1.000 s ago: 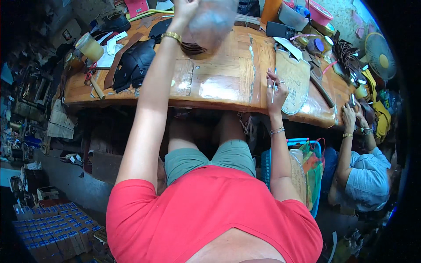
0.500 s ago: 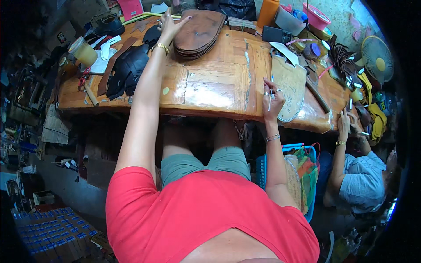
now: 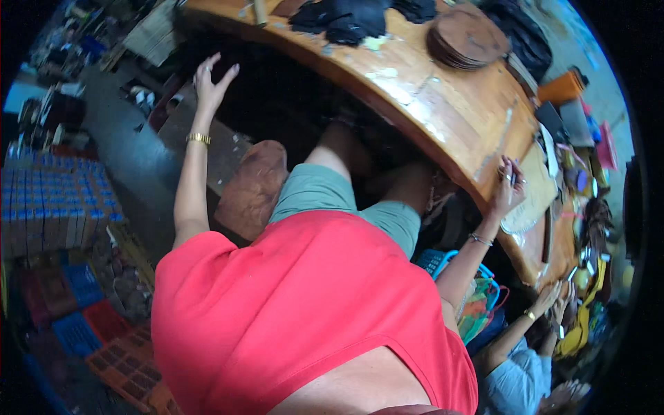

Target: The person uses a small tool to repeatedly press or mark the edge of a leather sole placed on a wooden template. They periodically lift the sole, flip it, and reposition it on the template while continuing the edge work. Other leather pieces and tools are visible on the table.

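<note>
My left hand point(image 3: 213, 86) is raised in the air left of the table, fingers apart, holding nothing. Below it, beside my left thigh, lies a flat brown piece point(image 3: 254, 183) with a rounded end, leather-like in look. My right hand point(image 3: 510, 187) is at the table's near edge with its fingers curled round a slim pen, which is mostly hidden now. Beside that hand lies a pale, round-ended pattern sheet point(image 3: 536, 190) with marks on it. A stack of brown rounded leather pieces point(image 3: 469, 34) rests on the wooden table point(image 3: 443, 111), out of reach of both hands.
Black leather pieces point(image 3: 346, 21) lie at the table's left. A blue basket point(image 3: 491, 280) stands below its right part. At the right end another person's hands point(image 3: 550, 297) work near a yellow strap point(image 3: 584, 321). Stacked small boxes point(image 3: 59, 200) stand on the left.
My left hand has left the leather stack and swung off the table to the left. The view has turned left, bringing the brown piece by my thigh into sight. My right hand stays near the pattern.
</note>
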`<act>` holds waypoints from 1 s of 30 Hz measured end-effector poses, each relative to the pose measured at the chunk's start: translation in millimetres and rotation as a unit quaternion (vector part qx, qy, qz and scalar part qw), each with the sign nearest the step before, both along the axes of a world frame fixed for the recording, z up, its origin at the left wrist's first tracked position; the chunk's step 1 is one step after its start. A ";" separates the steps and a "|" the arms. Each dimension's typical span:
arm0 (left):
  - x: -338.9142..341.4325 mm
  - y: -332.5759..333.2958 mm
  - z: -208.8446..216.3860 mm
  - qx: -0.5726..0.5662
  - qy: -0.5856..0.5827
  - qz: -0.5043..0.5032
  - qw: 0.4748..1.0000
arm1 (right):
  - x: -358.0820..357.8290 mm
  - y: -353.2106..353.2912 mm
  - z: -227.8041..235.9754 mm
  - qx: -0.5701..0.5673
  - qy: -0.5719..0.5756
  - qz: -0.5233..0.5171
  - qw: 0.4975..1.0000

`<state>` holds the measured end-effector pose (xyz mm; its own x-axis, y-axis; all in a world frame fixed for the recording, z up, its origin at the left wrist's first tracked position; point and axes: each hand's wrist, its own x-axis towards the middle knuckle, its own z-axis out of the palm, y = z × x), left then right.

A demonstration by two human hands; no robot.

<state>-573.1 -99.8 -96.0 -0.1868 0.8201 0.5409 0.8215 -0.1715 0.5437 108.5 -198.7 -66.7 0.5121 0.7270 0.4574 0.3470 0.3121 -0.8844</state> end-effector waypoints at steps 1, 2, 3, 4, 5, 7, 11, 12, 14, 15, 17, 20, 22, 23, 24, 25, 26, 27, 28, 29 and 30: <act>-16.0 -29.6 -19.9 -0.093 0.008 0.038 0.995 | 1.3 -1.0 -1.7 -0.006 -0.003 0.005 1.000; -18.1 -57.3 -32.6 -0.198 0.014 0.092 0.976 | 0.5 -3.6 -1.3 -0.016 0.016 0.011 1.000; -15.8 -82.5 -43.9 -0.299 0.019 0.143 0.943 | 0.4 -5.4 -1.4 -0.025 0.033 0.015 0.999; -19.5 -103.9 -64.8 -0.343 0.015 0.139 0.929 | 6.9 -3.8 -5.8 -0.017 0.040 0.029 0.999; -21.8 -124.9 -87.4 -0.385 0.009 0.135 0.913 | 5.4 -2.2 -4.4 -0.029 0.032 0.019 0.999; 8.0 -154.8 -114.5 -0.402 0.004 0.103 0.910 | 6.4 -3.0 -4.3 -0.028 0.019 0.021 0.999; 79.7 -182.4 -151.9 -0.423 0.125 0.004 0.897 | 8.3 -0.3 -6.1 -0.020 0.036 0.050 0.998; 97.8 -183.8 -153.4 -0.414 0.126 0.010 0.902 | 8.6 -1.0 -7.0 -0.014 0.047 0.057 0.997; 118.2 -186.7 -166.0 -0.389 0.129 0.018 0.912 | 8.3 -1.7 -4.8 -0.016 0.051 0.057 0.997; 123.0 -185.9 -167.6 -0.382 0.134 0.029 0.914 | 6.2 -2.3 -3.5 -0.025 0.045 0.047 0.998; 131.0 -181.6 -170.3 -0.367 0.145 0.053 0.918 | 2.6 -2.6 -0.3 -0.026 0.022 0.041 0.999; 121.5 -175.3 -179.2 -0.367 0.181 0.020 0.912 | 3.2 -3.6 -0.2 -0.024 -0.004 0.050 0.998; 114.6 -173.4 -182.1 -0.370 0.197 0.011 0.908 | 3.6 -4.3 -0.7 -0.026 -0.006 0.041 0.999; 109.9 -172.5 -183.0 -0.365 0.177 0.003 0.914 | 3.5 -4.0 -0.8 -0.027 -0.008 0.037 0.999; 104.9 -173.3 -180.5 -0.361 0.156 -0.005 0.919 | 2.5 -4.9 -0.5 -0.025 -0.007 0.036 0.999; 102.0 -173.6 -178.5 -0.358 0.136 -0.012 0.924 | 1.2 -5.5 1.3 -0.022 -0.007 0.036 0.999; 99.7 -172.5 -176.7 -0.366 0.128 -0.008 0.922 | 0.4 -6.1 1.9 -0.020 -0.007 0.035 0.999; 100.7 -168.9 -164.8 -0.373 0.121 -0.005 0.920 | 2.8 -6.8 -0.9 -0.022 -0.007 0.032 0.999; 101.3 -165.7 -156.7 -0.380 0.115 0.000 0.918 | 6.3 -5.5 -5.0 -0.025 -0.006 0.030 0.999; 101.1 -162.3 -148.9 -0.363 0.129 -0.014 0.923 | 9.4 -4.7 -8.7 -0.027 -0.006 0.028 0.999; 98.0 -155.4 -143.4 -0.344 0.141 -0.034 0.928 | 8.5 -8.1 -4.9 -0.031 -0.003 0.022 0.999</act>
<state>-475.1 -255.1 -239.4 -0.0524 0.9940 -0.0955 0.9478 0.0797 0.3088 117.0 -206.8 -71.6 0.4766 0.7752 0.4147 0.3400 0.2725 -0.9001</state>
